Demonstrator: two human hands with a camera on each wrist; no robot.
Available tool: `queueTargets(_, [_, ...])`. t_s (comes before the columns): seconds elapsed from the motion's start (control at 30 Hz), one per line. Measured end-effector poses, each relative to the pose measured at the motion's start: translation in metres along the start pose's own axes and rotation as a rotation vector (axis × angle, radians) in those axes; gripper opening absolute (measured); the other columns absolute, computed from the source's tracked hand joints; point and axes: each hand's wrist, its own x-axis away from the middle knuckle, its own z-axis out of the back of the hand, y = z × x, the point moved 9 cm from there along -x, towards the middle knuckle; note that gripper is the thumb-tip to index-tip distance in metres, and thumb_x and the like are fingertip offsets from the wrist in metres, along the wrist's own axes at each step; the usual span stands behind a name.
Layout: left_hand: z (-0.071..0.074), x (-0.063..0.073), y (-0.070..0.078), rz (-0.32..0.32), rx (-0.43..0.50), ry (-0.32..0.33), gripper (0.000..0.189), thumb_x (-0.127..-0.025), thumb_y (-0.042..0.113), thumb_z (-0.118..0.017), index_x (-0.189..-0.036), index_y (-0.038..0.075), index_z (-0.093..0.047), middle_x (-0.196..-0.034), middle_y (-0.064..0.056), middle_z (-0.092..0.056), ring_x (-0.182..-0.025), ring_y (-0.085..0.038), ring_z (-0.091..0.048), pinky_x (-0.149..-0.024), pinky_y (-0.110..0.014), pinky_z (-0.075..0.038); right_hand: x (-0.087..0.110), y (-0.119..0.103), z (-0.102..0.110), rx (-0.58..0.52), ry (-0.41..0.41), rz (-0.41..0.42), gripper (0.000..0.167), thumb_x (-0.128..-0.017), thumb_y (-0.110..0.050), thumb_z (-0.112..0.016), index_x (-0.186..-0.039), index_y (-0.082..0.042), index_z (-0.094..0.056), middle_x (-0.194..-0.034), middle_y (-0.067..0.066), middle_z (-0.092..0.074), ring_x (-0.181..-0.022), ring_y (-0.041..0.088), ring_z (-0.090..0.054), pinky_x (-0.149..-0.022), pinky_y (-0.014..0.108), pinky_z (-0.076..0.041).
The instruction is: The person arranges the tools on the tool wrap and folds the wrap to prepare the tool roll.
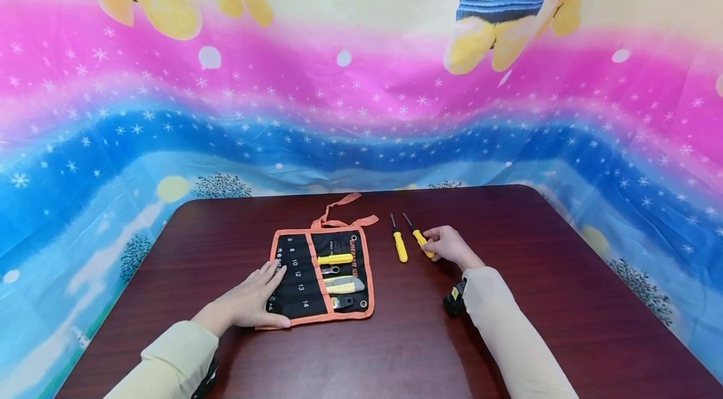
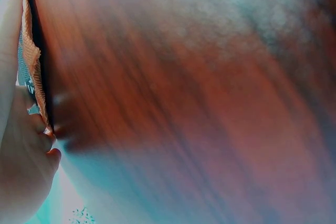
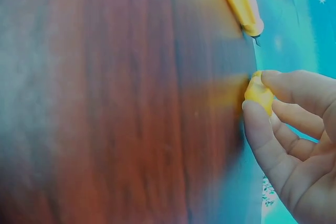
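A black tool pouch [image 1: 290,292] with orange edging lies unrolled on the table, numbers printed along its pockets. My left hand [image 1: 257,295] rests on its left edge with fingers spread. In the pouch's pockets sit a yellow-handled tool [image 1: 335,259], a small wrench [image 1: 331,270], a utility knife [image 1: 344,285] and a dark tool [image 1: 342,302] with a label. To the right, my right hand [image 1: 449,245] pinches the yellow handle of a screwdriver [image 1: 418,236] between thumb and fingers. Another yellow screwdriver [image 1: 400,247] lies just left of it, also seen in the right wrist view.
The dark red wooden table [image 1: 395,355] has rounded far corners. Orange tie straps [image 1: 333,214] trail from the pouch's far edge. Behind the table hangs a printed cloth [image 1: 361,91] with snowflakes and bears. Each wrist wears a black camera [image 1: 454,300].
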Motion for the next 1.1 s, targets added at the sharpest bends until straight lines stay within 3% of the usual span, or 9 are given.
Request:
queueTargets(0.23, [-0.001,-0.001,-0.001,0.011,-0.005,-0.003,0.113,-0.067,0.074,-0.058,-0.145,0.000,-0.021,-0.150,-0.020,-0.013,-0.136,-0.037,-0.010,-0.106,-0.050,-0.017,0.001,-0.004,0.006,0.007,0.017,-0.005,0.039,-0.086,-0.005,-0.063,-0.123,0.006,-0.054,-0.095,0.014,-0.058,-0.077,0.020,-0.059,-0.062,0.031,-0.053])
queueTargets(0.73, [0.001,0.001,0.002,-0.006,0.002,-0.012,0.112,-0.070,0.073,-0.056,-0.145,-0.001,-0.020,-0.149,-0.022,-0.011,-0.135,-0.038,-0.010,-0.105,-0.051,-0.016,0.001,-0.045,0.018,0.047,0.058,0.125,0.026,-0.088,-0.004,-0.060,-0.113,0.003,-0.062,-0.095,0.012,-0.062,-0.076,0.021,-0.060,-0.066,0.033,-0.053])
queueTargets(1.1, [0.002,0.002,0.003,-0.009,0.007,-0.009,0.112,-0.070,0.073,-0.057,-0.145,-0.001,-0.020,-0.149,-0.022,-0.011,-0.135,-0.038,-0.010,-0.105,-0.052,-0.017,-0.001,-0.073,0.001,0.088,0.020,0.216,0.019,-0.088,-0.003,-0.060,-0.106,-0.001,-0.066,-0.093,0.010,-0.062,-0.082,0.036,-0.059,-0.070,0.040,-0.051])
